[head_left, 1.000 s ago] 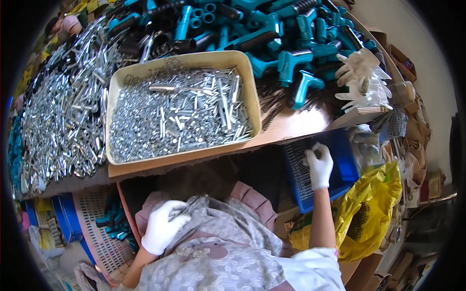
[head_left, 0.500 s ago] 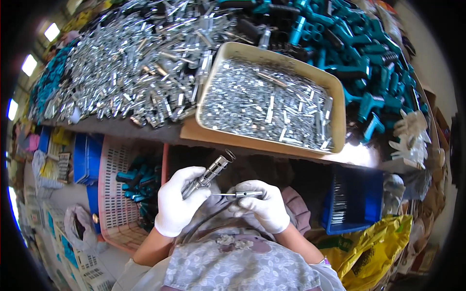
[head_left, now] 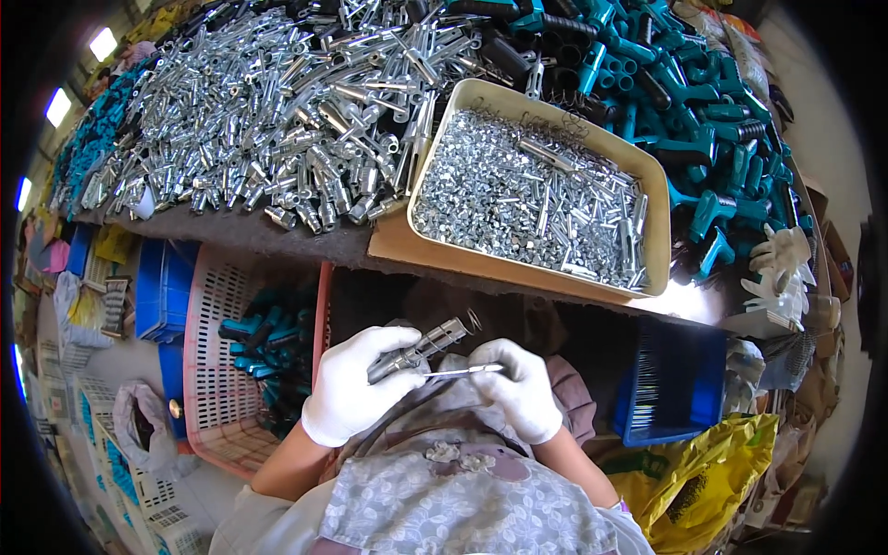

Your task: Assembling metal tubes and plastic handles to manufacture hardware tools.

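White gloves cover both hands, held in front of my lap below the bench edge. My left hand [head_left: 353,388] is wrapped round a slotted metal tube [head_left: 427,348], tilted up to the right, with a loose coil spring [head_left: 474,320] sticking out of its far end. Between the fingers of my right hand [head_left: 520,392] is a thin metal rod [head_left: 455,373], lying nearly level just under the tube. The rod's left tip reaches my left fingertips; whether they grip it too, I cannot tell.
On the bench, a cream tray [head_left: 518,262] of small metal parts stands beside heaped metal tubes [head_left: 277,120] and teal tool bodies [head_left: 689,111]. Below are a pink basket [head_left: 222,370] at left, a blue bin [head_left: 673,421] and a yellow bag [head_left: 712,490] at right.
Both hands have shifted slightly to the right, and the tube is tilted lower. In my right hand the small cylinder on the rod has turned or slipped mostly behind the fingers.
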`<control>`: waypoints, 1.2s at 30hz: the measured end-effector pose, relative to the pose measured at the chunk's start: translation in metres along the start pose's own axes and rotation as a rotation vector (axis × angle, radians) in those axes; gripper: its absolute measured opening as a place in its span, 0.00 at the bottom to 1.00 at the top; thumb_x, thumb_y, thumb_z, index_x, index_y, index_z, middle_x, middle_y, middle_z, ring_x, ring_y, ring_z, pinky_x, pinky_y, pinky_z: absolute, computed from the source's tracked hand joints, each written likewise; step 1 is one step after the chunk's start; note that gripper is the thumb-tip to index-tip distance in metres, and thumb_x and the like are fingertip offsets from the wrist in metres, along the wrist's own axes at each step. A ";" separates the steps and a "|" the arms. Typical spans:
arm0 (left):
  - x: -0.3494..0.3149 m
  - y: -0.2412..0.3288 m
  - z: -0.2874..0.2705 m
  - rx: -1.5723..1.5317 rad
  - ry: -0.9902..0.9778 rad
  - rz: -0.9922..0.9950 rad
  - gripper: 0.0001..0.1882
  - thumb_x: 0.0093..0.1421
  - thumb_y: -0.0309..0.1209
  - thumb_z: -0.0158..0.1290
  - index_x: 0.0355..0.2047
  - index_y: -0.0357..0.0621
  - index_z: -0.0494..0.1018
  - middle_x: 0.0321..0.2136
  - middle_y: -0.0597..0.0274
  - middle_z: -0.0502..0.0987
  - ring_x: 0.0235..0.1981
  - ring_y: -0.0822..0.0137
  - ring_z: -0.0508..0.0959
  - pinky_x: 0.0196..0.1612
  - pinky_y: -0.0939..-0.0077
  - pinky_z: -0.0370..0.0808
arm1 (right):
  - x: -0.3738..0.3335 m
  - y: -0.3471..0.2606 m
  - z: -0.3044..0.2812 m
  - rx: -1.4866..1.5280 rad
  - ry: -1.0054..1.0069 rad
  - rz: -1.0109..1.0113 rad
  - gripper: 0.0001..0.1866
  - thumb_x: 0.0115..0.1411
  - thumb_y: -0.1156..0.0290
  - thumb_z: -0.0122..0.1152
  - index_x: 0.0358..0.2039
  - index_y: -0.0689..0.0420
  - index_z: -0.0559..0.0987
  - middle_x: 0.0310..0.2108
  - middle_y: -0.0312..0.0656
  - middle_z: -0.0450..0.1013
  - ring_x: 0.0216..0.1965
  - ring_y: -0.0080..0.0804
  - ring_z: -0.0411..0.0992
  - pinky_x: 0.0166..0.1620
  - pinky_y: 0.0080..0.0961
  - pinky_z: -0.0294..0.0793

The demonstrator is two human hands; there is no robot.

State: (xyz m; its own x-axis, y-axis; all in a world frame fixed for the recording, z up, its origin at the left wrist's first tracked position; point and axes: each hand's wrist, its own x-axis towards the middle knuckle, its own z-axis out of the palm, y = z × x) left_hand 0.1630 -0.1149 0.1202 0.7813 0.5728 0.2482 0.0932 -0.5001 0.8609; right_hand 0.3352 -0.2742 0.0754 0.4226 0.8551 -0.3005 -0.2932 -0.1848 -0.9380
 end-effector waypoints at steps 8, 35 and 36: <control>-0.010 -0.007 -0.017 0.028 -0.094 0.081 0.20 0.45 0.29 0.71 0.39 0.37 0.79 0.32 0.53 0.81 0.29 0.61 0.82 0.33 0.73 0.77 | -0.022 -0.063 -0.042 -0.241 0.186 -0.143 0.06 0.54 0.76 0.60 0.32 0.61 0.77 0.28 0.33 0.72 0.29 0.15 0.66 0.34 0.16 0.67; -0.012 -0.016 0.007 -0.139 -0.346 0.055 0.16 0.50 0.25 0.67 0.41 0.35 0.82 0.31 0.51 0.83 0.31 0.60 0.84 0.36 0.72 0.78 | -0.027 -0.035 -0.008 -0.723 -0.140 -0.449 0.14 0.60 0.71 0.63 0.44 0.59 0.71 0.35 0.51 0.75 0.36 0.53 0.76 0.40 0.37 0.76; -0.013 -0.016 0.007 -0.146 -0.341 0.039 0.16 0.50 0.25 0.67 0.40 0.34 0.82 0.32 0.51 0.83 0.31 0.59 0.84 0.36 0.72 0.78 | -0.026 -0.037 -0.007 -0.706 -0.148 -0.456 0.14 0.60 0.71 0.62 0.44 0.59 0.71 0.34 0.51 0.75 0.36 0.52 0.77 0.40 0.37 0.76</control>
State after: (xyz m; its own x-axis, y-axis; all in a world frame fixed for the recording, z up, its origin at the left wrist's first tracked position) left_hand 0.1561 -0.1189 0.0998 0.9455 0.2933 0.1412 -0.0106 -0.4059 0.9139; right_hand 0.3412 -0.2930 0.1164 0.2382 0.9647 0.1124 0.5023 -0.0233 -0.8644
